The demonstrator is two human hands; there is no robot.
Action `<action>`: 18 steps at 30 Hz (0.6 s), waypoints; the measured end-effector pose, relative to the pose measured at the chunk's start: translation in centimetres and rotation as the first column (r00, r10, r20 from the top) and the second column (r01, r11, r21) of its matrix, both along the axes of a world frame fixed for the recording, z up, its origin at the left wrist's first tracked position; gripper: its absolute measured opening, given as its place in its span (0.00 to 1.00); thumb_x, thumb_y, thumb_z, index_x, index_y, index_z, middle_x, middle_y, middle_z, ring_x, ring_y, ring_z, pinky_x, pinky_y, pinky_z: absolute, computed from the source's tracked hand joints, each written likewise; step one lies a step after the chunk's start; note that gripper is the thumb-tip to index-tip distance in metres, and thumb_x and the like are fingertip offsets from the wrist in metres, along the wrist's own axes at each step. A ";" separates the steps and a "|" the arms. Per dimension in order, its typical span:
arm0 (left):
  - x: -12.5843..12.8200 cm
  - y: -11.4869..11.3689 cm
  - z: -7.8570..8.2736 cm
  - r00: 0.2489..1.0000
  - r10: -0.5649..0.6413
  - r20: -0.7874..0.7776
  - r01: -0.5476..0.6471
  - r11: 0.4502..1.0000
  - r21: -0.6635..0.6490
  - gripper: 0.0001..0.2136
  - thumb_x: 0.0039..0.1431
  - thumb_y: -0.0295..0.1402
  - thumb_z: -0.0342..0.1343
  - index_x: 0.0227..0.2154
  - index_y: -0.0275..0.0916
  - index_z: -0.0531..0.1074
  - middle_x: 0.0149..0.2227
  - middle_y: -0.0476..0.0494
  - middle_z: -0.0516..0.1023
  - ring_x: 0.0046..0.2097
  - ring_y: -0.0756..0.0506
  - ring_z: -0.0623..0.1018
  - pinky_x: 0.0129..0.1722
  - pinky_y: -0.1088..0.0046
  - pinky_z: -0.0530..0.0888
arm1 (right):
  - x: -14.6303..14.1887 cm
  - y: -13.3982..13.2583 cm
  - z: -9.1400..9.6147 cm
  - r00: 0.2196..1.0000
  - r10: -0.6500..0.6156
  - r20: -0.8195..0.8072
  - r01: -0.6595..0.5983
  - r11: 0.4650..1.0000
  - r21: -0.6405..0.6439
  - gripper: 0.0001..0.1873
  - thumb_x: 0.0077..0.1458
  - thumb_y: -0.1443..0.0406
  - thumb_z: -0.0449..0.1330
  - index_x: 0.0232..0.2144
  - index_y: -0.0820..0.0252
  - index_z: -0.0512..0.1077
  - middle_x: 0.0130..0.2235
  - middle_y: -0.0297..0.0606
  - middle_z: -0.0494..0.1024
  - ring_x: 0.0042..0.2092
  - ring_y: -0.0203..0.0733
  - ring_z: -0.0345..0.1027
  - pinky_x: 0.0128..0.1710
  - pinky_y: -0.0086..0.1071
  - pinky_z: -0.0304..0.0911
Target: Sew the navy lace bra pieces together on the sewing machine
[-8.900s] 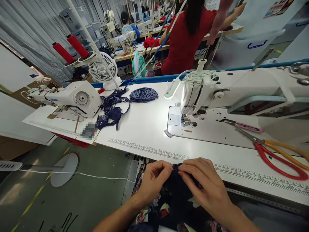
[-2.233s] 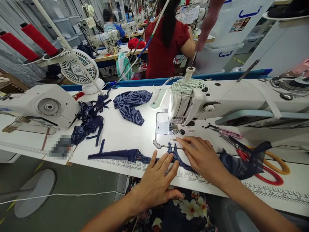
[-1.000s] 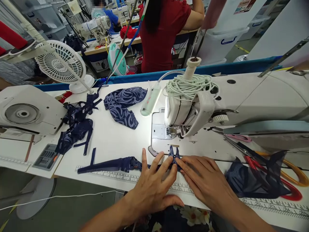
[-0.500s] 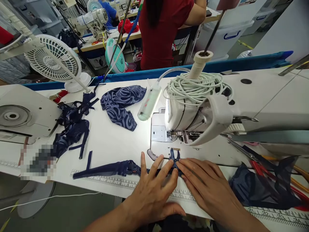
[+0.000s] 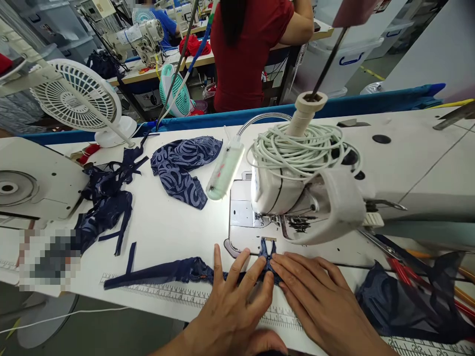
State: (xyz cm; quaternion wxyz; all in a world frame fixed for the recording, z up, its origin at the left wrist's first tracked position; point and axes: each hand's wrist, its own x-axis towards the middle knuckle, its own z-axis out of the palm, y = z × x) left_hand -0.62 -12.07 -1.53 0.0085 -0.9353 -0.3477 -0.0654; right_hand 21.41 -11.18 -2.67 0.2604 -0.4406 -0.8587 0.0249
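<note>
While your left hand (image 5: 233, 309) and right hand (image 5: 321, 301) press flat, fingers spread, on the navy lace strip (image 5: 267, 247) at the needle plate's (image 5: 242, 230) front edge, uneven pressure could skew it or carry fingertips under the sewing machine (image 5: 308, 198).

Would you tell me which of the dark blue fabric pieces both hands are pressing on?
The long narrow strip along the table's front edge, under the left hand and right hand. The swirl-patterned piece, the tangled pile and the sheer piece lie apart.
</note>
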 end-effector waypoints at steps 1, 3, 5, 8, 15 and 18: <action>0.0 0.0 0.0 1.000 0.001 0.010 -0.001 1.000 0.009 0.40 0.59 0.63 0.41 0.63 0.36 0.60 0.68 0.34 0.55 0.68 0.27 0.52 0.61 0.30 0.29 | 0.0 0.1 0.1 1.000 0.006 0.004 -0.006 1.000 0.006 0.18 0.64 0.70 0.50 0.53 0.58 0.71 0.54 0.37 0.77 0.54 0.43 0.68 0.55 0.42 0.53; 0.0 0.1 0.0 1.000 0.001 0.029 -0.001 1.000 0.021 0.40 0.59 0.63 0.41 0.63 0.36 0.61 0.67 0.35 0.57 0.68 0.27 0.53 0.61 0.31 0.29 | 0.0 0.1 0.2 1.000 0.014 0.006 -0.014 1.000 0.007 0.19 0.64 0.70 0.50 0.54 0.57 0.71 0.53 0.37 0.77 0.54 0.42 0.68 0.54 0.41 0.53; 0.0 0.1 0.0 0.999 0.001 0.033 -0.002 1.000 0.018 0.39 0.60 0.62 0.41 0.63 0.36 0.61 0.67 0.35 0.58 0.68 0.28 0.53 0.62 0.32 0.29 | 0.0 0.1 0.2 1.000 0.004 0.000 -0.004 1.000 -0.008 0.18 0.65 0.69 0.50 0.54 0.57 0.70 0.54 0.37 0.77 0.54 0.43 0.68 0.54 0.42 0.53; 0.0 0.1 0.2 1.000 0.003 0.018 -0.003 1.000 -0.011 0.39 0.61 0.61 0.41 0.64 0.36 0.59 0.68 0.35 0.56 0.69 0.28 0.51 0.61 0.32 0.28 | -0.1 0.2 0.3 1.000 -0.003 -0.004 0.003 1.000 -0.003 0.18 0.65 0.69 0.50 0.53 0.58 0.71 0.53 0.37 0.77 0.53 0.43 0.68 0.54 0.42 0.53; -0.1 -0.2 0.1 1.000 0.013 0.012 -0.012 0.998 -0.059 0.37 0.62 0.60 0.42 0.64 0.37 0.58 0.69 0.35 0.52 0.69 0.28 0.49 0.61 0.30 0.31 | 0.0 0.2 0.5 0.999 0.025 0.030 -0.026 0.999 0.022 0.18 0.63 0.70 0.52 0.54 0.59 0.70 0.52 0.38 0.77 0.54 0.43 0.68 0.54 0.42 0.54; -0.2 -0.3 0.0 1.000 0.017 0.026 -0.016 0.998 -0.059 0.37 0.62 0.59 0.43 0.64 0.36 0.58 0.69 0.35 0.53 0.69 0.28 0.50 0.61 0.29 0.33 | 0.0 0.2 0.4 0.999 0.022 0.029 -0.022 1.000 0.021 0.18 0.63 0.70 0.52 0.54 0.58 0.70 0.53 0.39 0.77 0.54 0.44 0.68 0.54 0.42 0.54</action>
